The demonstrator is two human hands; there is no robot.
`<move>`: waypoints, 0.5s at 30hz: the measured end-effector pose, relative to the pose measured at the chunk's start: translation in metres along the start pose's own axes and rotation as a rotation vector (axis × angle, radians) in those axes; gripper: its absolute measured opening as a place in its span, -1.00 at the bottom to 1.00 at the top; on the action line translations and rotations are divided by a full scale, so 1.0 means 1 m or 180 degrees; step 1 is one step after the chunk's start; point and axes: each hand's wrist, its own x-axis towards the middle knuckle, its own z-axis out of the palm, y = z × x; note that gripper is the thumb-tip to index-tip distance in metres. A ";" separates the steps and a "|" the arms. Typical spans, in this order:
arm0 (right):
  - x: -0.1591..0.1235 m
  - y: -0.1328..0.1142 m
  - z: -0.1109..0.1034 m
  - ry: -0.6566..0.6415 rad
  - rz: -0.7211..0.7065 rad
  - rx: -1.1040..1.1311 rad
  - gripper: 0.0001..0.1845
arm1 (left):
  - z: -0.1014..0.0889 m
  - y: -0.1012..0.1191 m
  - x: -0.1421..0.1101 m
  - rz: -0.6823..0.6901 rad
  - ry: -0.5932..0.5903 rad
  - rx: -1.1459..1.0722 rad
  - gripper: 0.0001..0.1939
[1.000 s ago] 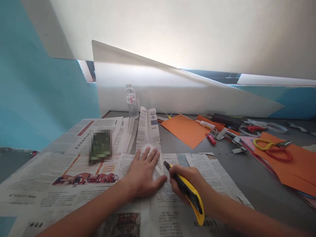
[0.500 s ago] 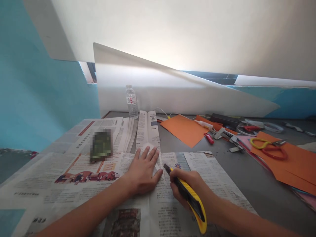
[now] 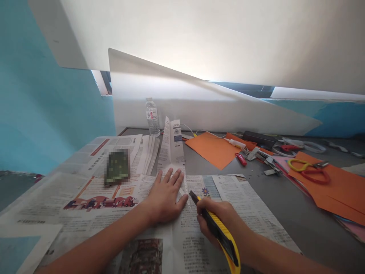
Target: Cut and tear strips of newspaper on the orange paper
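My left hand [image 3: 165,198] lies flat with fingers spread on a folded strip of newspaper [image 3: 172,152] that runs away from me across the table. My right hand [image 3: 218,220] is closed around a yellow and black utility knife [image 3: 221,236]. The knife's tip rests on the paper just right of my left thumb. Spread newspaper sheets [image 3: 85,201] cover the table under both hands.
A water bottle [image 3: 152,117] stands at the back. Orange paper [image 3: 213,149], a glue tube [image 3: 236,143], a red cutter [image 3: 241,159], clips and yellow and red scissors [image 3: 310,170] lie to the right. A big white sheet [image 3: 199,102] leans on the blue wall.
My right hand has drawn the knife a little toward me along the strip's edge. The far end of the folded strip has lifted slightly. My left hand has stayed flat in place.
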 end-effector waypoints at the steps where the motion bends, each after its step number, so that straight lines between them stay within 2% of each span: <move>1: -0.001 -0.001 0.000 -0.0013 0.0021 -0.0043 -0.86 | 0.000 0.000 0.000 0.0004 -0.0003 -0.0004 -0.26; 7: -0.004 -0.006 0.000 -0.0117 0.0221 -0.0113 -0.93 | -0.001 0.000 0.000 -0.0010 -0.0032 -0.0019 -0.26; 15: -0.017 -0.008 0.001 -0.0373 0.0259 0.0171 -0.83 | -0.001 0.001 0.000 -0.0006 -0.0038 -0.0018 -0.25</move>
